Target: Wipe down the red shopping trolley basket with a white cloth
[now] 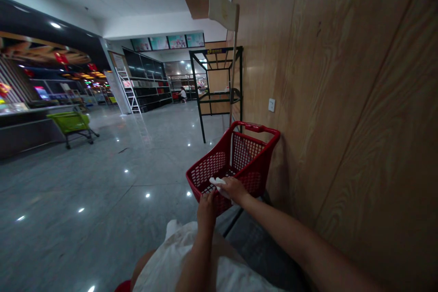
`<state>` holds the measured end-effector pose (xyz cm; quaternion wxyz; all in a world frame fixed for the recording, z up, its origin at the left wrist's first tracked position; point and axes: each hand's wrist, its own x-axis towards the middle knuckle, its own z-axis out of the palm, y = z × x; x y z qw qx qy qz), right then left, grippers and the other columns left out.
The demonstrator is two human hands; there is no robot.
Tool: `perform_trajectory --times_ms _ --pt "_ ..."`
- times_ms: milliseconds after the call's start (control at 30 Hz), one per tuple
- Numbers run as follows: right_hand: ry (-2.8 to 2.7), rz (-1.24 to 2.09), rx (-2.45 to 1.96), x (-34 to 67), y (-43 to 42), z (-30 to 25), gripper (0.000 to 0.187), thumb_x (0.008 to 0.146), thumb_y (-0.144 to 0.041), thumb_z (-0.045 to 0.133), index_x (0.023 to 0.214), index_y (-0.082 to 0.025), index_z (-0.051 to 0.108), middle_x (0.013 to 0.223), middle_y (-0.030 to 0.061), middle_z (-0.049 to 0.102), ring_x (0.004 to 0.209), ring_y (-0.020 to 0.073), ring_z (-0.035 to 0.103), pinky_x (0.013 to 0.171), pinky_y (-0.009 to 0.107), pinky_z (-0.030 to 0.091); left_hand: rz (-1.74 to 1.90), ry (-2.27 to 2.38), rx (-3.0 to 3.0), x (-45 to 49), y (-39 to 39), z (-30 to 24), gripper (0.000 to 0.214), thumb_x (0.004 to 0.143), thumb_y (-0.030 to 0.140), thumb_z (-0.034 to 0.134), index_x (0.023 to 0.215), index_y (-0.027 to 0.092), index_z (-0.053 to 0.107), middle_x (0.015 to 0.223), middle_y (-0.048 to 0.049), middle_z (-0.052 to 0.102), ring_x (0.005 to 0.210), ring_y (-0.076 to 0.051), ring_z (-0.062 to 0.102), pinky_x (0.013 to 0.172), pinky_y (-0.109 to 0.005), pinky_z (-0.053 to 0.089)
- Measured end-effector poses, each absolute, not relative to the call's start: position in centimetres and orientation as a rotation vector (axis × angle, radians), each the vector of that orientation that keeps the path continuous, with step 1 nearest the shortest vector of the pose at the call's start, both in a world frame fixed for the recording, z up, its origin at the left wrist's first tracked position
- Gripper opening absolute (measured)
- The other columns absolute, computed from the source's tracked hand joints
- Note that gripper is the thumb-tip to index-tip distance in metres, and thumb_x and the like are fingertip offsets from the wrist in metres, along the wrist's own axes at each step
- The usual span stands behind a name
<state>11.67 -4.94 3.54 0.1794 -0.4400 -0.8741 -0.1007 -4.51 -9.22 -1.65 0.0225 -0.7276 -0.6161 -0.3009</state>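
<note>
The right hand (234, 189) holds a crumpled white cloth (216, 181), closed on it with the loose end projecting past the fingers toward the left. The cloth is located at the near side of a red cart basket (263, 169), over the near rim and partly above the basket interior; contact between the cloth and the rim is not clear from this angle. The left hand (206, 210) is positioned just beside the right hand, at the near left part of the same rim, with its fingers bent; whether it grips the rim cannot be told. The basket has perforated walls, and its handle forms the raised far end, near the wood-panelled wall (342, 100). The floor (112, 210) is grey, glossy and marked by reflections of the ceiling lights. Its right edge meets the panelled wall, which carries a white socket (271, 105) above the level of the basket handle. Beyond the basket, a dark metal frame (219, 101) stands on the floor along that edge, with a beige board (222, 9) on a pole in front of it. Toward the left edge of the floor stands a green cart (70, 122). At the far end, dark shelving (153, 83) lines the room, display panels (177, 42) are mounted overhead, and another person (183, 95) is low to the floor.
</note>
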Motion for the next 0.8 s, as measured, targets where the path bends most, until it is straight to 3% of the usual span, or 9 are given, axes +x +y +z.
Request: perform_trajectory --times_ms 133,233,467,633,800 --pt "-2.555 -0.326 -1.259 11.3 -4.5 4.0 0.036 0.095 -0.029 0.046 0.129 -0.036 0.053 0.106 0.005 0.066 0.09 0.0174 0.061 0.08 0.027 0.046 -0.883 -2.016 -2.359 -6.4 -9.0 -0.6 0.045 0.084 0.005 0.043 0.124 0.023 0.056 0.122 -0.0077 0.061 0.11 -0.015 0.058 0.093 -0.029 0.048" --pt "-2.556 -0.332 -1.327 13.0 -3.5 4.4 0.027 0.095 -0.032 0.046 0.117 -0.029 0.063 0.099 0.0055 0.067 0.088 0.0176 0.062 0.077 0.027 0.045 -0.862 -2.053 -2.364 -7.1 -9.0 -0.2 0.047 0.082 0.003 0.045 0.122 0.024 0.057 0.124 -0.007 0.06 0.114 -0.015 0.057 0.097 -0.029 0.046" --pt "-2.469 -0.487 -1.426 23.1 -0.8 7.1 0.026 0.094 -0.028 0.046 0.111 -0.023 0.065 0.105 0.0075 0.068 0.099 0.0202 0.061 0.094 0.035 0.039 -0.967 -2.12 -2.24 -7.5 -8.8 -0.5 0.045 0.083 0.0 0.041 0.119 0.019 0.059 0.126 -0.0084 0.061 0.133 -0.019 0.042 0.105 -0.034 0.041" --pt "-2.407 -0.652 -1.459 30.9 0.6 8.8 0.033 0.092 -0.027 0.047 0.122 -0.02 0.059 0.135 0.0111 0.053 0.124 0.026 0.047 0.107 0.045 0.027 -1.012 -2.104 -2.133 -7.8 -8.5 -0.8 0.049 0.081 -0.001 0.04 0.12 0.021 0.058 0.126 -0.0071 0.062 0.13 -0.02 0.045 0.105 -0.037 0.042" --pt "-2.367 -0.614 -1.445 32.0 0.3 8.1 0.036 0.093 -0.023 0.042 0.125 -0.019 0.057 0.136 0.0103 0.052 0.126 0.0238 0.045 0.109 0.044 0.029 -1.008 -1.992 -2.063 -6.3 -8.7 -1.9 0.059 0.076 -0.003 0.04 0.133 0.012 0.047 0.135 -0.0154 0.054 0.137 -0.027 0.035 0.11 -0.047 0.037"
